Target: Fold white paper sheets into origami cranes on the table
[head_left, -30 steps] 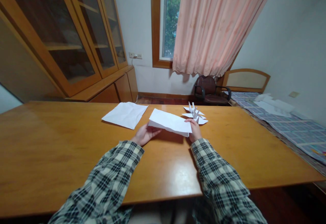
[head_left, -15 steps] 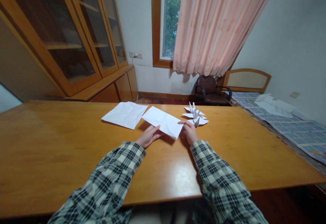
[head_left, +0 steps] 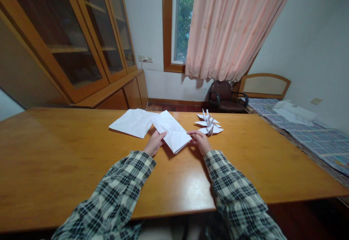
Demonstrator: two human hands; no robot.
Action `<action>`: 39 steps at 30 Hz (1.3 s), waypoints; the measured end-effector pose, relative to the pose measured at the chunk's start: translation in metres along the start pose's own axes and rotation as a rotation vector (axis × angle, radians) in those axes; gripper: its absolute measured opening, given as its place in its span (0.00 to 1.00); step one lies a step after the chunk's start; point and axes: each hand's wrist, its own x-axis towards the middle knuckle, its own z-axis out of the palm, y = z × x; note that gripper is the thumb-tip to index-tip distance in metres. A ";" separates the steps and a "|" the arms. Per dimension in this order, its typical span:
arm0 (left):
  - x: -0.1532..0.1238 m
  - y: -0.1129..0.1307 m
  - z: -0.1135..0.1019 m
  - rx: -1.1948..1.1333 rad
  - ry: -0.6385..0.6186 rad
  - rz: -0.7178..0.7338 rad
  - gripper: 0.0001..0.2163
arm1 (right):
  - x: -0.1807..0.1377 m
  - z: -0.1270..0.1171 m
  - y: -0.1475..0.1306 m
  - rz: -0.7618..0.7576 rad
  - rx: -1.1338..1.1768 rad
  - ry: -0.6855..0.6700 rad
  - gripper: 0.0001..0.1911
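A folded sheet of white paper (head_left: pixel 173 130) is held up over the table, its creases showing and one corner pointing toward me. My left hand (head_left: pixel 155 143) grips its left edge, thumb on top and the other fingers underneath. On the right corner, my right hand (head_left: pixel 201 142) pinches the paper between thumb and fingers. Several folded paper cranes (head_left: pixel 209 125) stand in a row just beyond my right hand. Flat white paper (head_left: pixel 131 123) lies to the left, partly covered by the held sheet.
The wooden table (head_left: pixel 68 167) stretches wide beneath my arms. Behind it are a glass-door cabinet (head_left: pixel 109 76) at left, a brown armchair (head_left: pixel 222 96) and a pink curtain (head_left: pixel 231 25). A bed (head_left: pixel 300 123) stands at right.
The folded paper has turned, with its near corner now toward me and its far corner pointing up. My left hand has shifted slightly left; my right hand stays close to its place.
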 end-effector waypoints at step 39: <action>-0.007 0.003 0.001 0.239 -0.257 -0.029 0.20 | -0.005 0.007 -0.001 0.018 -0.200 -0.186 0.14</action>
